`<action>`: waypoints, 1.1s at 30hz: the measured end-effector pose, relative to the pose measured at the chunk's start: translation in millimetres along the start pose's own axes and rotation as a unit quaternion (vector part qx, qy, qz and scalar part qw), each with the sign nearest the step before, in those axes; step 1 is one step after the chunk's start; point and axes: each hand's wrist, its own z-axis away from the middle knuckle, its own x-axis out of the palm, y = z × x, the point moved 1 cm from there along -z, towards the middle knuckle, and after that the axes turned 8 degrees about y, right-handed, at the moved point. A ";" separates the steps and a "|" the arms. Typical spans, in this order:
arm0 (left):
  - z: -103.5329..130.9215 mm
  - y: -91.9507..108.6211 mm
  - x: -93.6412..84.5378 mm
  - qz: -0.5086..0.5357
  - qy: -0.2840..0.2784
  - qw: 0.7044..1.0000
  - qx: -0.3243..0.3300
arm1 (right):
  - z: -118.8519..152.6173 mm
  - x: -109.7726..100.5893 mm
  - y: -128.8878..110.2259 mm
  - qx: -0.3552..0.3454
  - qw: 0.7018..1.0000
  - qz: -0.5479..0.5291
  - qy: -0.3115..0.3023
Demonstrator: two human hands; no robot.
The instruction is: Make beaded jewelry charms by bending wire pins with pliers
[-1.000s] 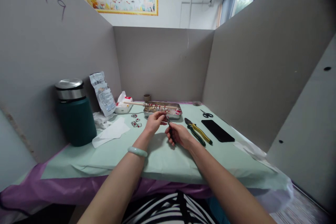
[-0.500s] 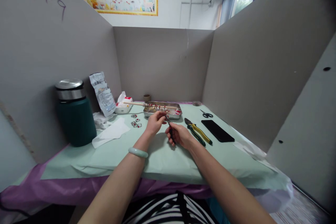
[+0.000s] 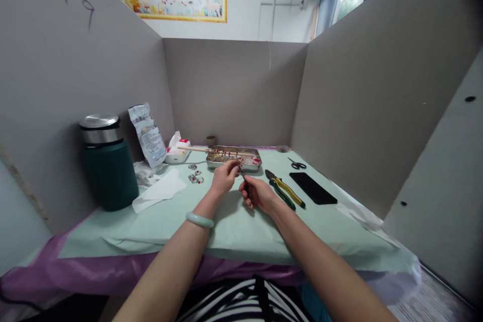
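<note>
My right hand [image 3: 256,193] is closed around small dark-handled pliers [image 3: 246,186], whose tip points up and left toward the fingers of my left hand [image 3: 225,177]. The fingertips of my left hand are pinched together at the tool's tip; what they hold is too small to make out. Just behind the hands is a metal tray [image 3: 252,166] with red and clear beads and a thin wooden stick across it. Several small red and silver pieces [image 3: 196,178] lie on the green cloth left of my left hand.
Green-and-yellow cutters [image 3: 286,191], a black phone [image 3: 313,188] and scissors [image 3: 297,165] lie at the right. White paper [image 3: 160,192], a teal flask [image 3: 108,171], a foil pouch [image 3: 148,136] and a tissue pack [image 3: 177,153] stand or lie at the left. Grey partitions surround the table.
Both hands have shifted very slightly to the right. The red piece that showed below the left fingertips is no longer visible. My right hand still grips the pliers.
</note>
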 end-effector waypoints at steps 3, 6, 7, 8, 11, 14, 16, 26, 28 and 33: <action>-0.4 -3.1 1.9 0.029 0.007 0.999 -0.037 | -3.7 1.9 3.9 -0.039 0.997 0.046 0.045; -1.1 -6.9 4.6 0.085 0.016 0.992 -0.092 | -7.1 3.7 7.7 -0.118 0.976 0.140 0.117; -1.3 -7.6 5.4 0.105 0.017 0.988 -0.111 | -7.5 4.3 8.3 -0.151 0.960 0.187 0.144; -1.4 -7.8 6.1 0.124 0.017 0.983 -0.130 | -7.4 4.9 8.4 -0.187 0.937 0.242 0.171; -1.2 -5.2 6.5 0.180 0.014 0.967 -0.178 | -4.1 8.3 6.7 -0.272 0.836 0.416 0.234; -0.1 0.2 4.0 0.223 0.010 0.952 -0.212 | 0.3 13.2 4.5 -0.275 0.752 0.535 0.271; 0.7 3.8 1.3 0.248 0.003 0.941 -0.229 | 2.2 16.6 3.6 -0.263 0.720 0.578 0.281; 1.1 10.6 -8.3 0.297 -0.065 0.920 -0.248 | 3.8 18.9 4.4 -0.266 0.669 0.628 0.297; 1.1 11.4 -8.5 0.298 -0.072 0.923 -0.233 | 5.2 17.4 3.9 -0.264 0.680 0.615 0.300; -1.6 11.0 -9.9 0.317 -0.022 0.922 -0.224 | 3.5 10.3 4.5 -0.282 0.763 0.522 0.256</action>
